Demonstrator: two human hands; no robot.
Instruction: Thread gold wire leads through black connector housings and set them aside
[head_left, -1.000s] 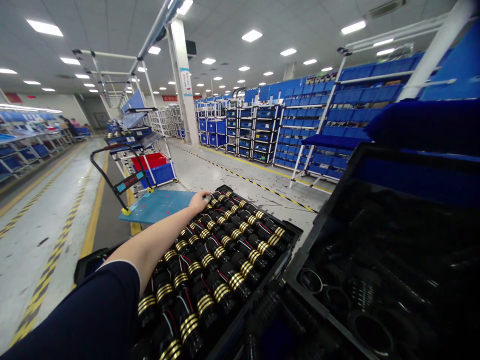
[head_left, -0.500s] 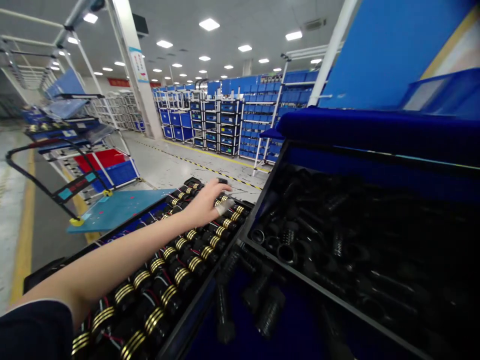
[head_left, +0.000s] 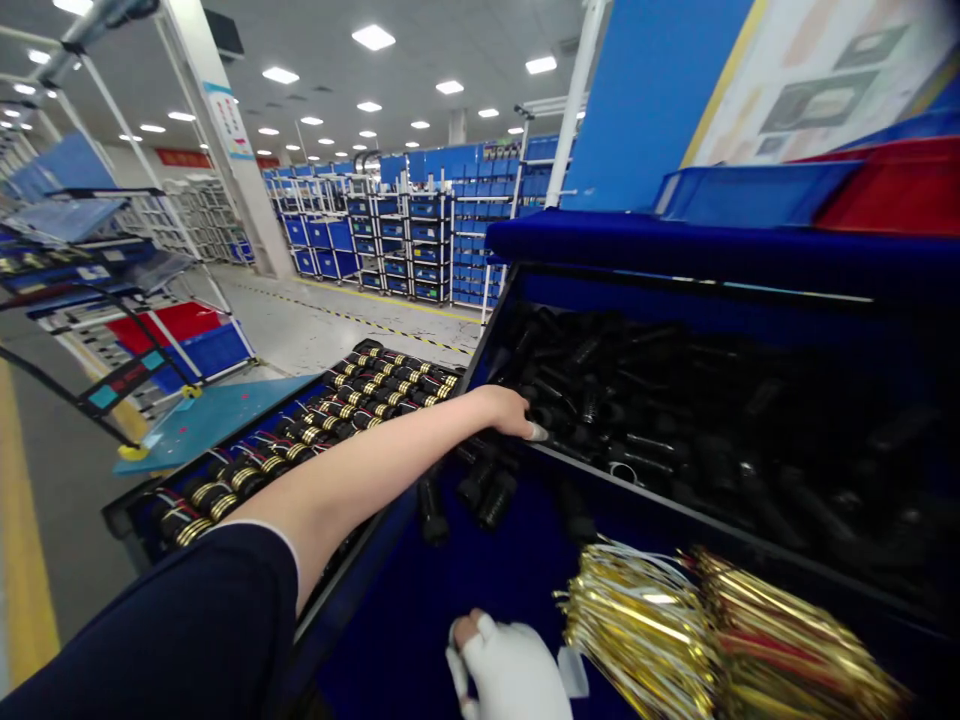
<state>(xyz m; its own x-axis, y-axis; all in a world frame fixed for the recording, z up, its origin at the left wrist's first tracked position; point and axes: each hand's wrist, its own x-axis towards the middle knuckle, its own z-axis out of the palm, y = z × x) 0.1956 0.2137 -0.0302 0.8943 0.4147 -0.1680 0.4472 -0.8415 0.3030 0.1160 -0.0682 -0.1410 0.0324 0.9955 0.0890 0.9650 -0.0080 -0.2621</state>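
My left hand (head_left: 508, 412) reaches over the near left rim of a bin (head_left: 577, 463) full of black ribbed cylindrical parts (head_left: 592, 400). A pale cover wraps one digit; the other fingers are mostly hidden, so their grip cannot be told. My right hand (head_left: 514, 672), in a white glove with a bare fingertip showing, is low over the blue work surface (head_left: 420, 610). Its fingers are curled, and anything inside them is hidden. Beside it lie bundles of gold and white strands (head_left: 637, 625) and gold and red strands (head_left: 795, 630). Several loose black parts (head_left: 496, 498) rest between the hands.
Under my left arm, a tray (head_left: 135, 510) holds rows of black cylinders with gold rings (head_left: 367, 385) and thin wires. A teal flat cart (head_left: 217, 420) stands beyond it. Blue (head_left: 750, 195) and red bins (head_left: 892, 185) sit on the upper shelf.
My left hand has moved right, from above the tray of gold-ringed cylinders to the black-parts bin. My right hand and the strand bundles have come into view as the camera turned right.
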